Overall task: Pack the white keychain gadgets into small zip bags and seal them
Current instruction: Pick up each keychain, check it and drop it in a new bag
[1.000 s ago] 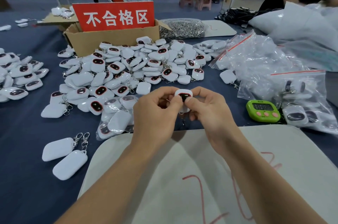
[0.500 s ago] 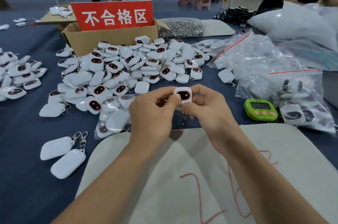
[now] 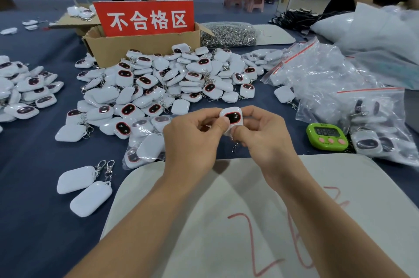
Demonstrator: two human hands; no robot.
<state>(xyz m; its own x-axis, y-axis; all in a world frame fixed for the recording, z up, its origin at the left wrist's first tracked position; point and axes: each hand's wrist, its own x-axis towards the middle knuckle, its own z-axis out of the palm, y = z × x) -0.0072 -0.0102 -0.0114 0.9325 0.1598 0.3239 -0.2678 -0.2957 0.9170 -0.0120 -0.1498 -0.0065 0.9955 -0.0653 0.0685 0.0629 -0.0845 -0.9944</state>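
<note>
Left hand (image 3: 192, 139) and right hand (image 3: 265, 134) both pinch one white keychain gadget (image 3: 231, 119) (dark screen facing up) above the table (image 3: 34, 209), near the gadget pile (image 3: 163, 80)

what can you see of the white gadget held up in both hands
The held gadget is a small rounded-square white case, glossy like plastic. A dark oval window ringed in red sits on its face, which is turned to the camera and slightly tilted. A metal clasp dangles below it. The left hand and right hand pinch it from either side, thumbs on its front, above the pale mat.
</note>
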